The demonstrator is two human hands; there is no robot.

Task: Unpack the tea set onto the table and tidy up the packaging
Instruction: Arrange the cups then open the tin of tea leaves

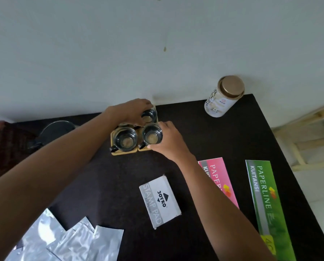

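Note:
Three glass cups with dark handles stand on wooden coasters near the back of the black table (204, 132). My left hand (131, 110) reaches over the far cup (149, 116), fingers curled on its rim. My right hand (168, 142) grips the side of the near right cup (152, 136). The near left cup (125, 139) stands free on its coaster (119, 152). Several silver foil pouches (69, 240) lie at the table's near left corner.
A white tin with a gold lid (224, 96) stands at the back right. A grey stamp pad box (160, 201) lies in front. Pink (219, 183) and green (268, 206) receipt books lie to the right. A dark round pot (53, 132) sits at left.

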